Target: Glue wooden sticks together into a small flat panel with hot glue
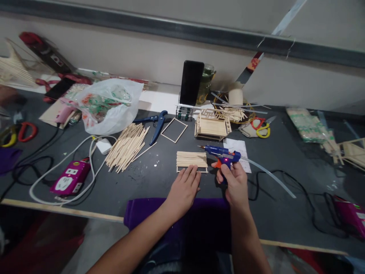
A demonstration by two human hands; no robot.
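A blue hot glue gun with an orange trigger and a lit red light is wrapped in my right hand. Its nozzle points left, and a long clear glue stick trails from its back. My left hand lies with fingers stretched out over the near edge of a small wooden frame, touching it. Thin wooden sticks side by side form a panel across the far part of that frame; a gap shows at the near side. The glue gun's nozzle is above and beyond the panel, apart from it.
Loose sticks, a blue cutter, a bare stick frame and a small stick-built tray lie beyond my hands. A phone stands behind. Purple power boxes with cables flank the table. Scissors lie right.
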